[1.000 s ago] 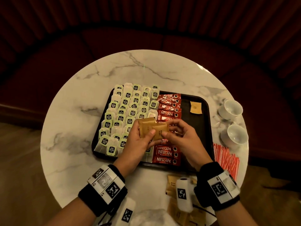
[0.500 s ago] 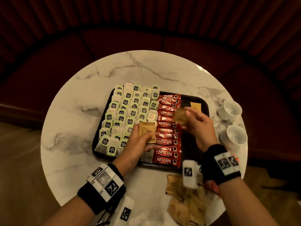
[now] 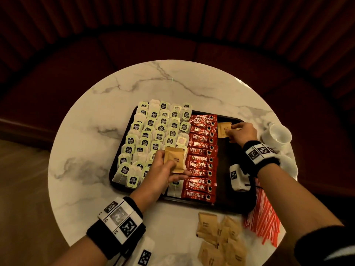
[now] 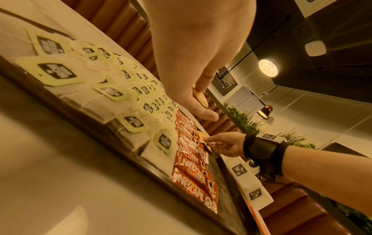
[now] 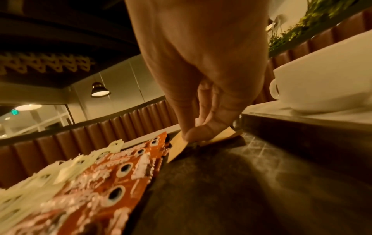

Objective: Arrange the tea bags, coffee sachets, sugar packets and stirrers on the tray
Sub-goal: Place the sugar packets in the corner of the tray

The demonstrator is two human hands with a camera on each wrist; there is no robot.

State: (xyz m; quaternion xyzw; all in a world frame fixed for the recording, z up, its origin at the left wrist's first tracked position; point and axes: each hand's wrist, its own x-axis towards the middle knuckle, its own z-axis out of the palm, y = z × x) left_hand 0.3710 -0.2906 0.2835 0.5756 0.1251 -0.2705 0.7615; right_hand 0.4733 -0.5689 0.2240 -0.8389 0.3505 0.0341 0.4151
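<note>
Head cam looks pretty much straight down on the round worktop (image 3: 80,143) and tray (image 3: 230,205). Both wrist cams sit low, tilted up along the fingers, super close. All three catch the Nescafe sachets (image 3: 201,156) and tea bags (image 3: 153,131).

right hand (image 5: 201,76): pinching a brown sugar packet (image 5: 182,143) down on the tray (image 5: 261,182)
coffee sachets (image 5: 112,182): lying just beside it
cup (image 5: 326,89): sitting on the worktop (image 5: 306,115)

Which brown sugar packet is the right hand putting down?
The sugar packet at the tray's far end, beside the red coffee sachets. The right hand pinches it; others are in the left hand or off-tray.
</note>
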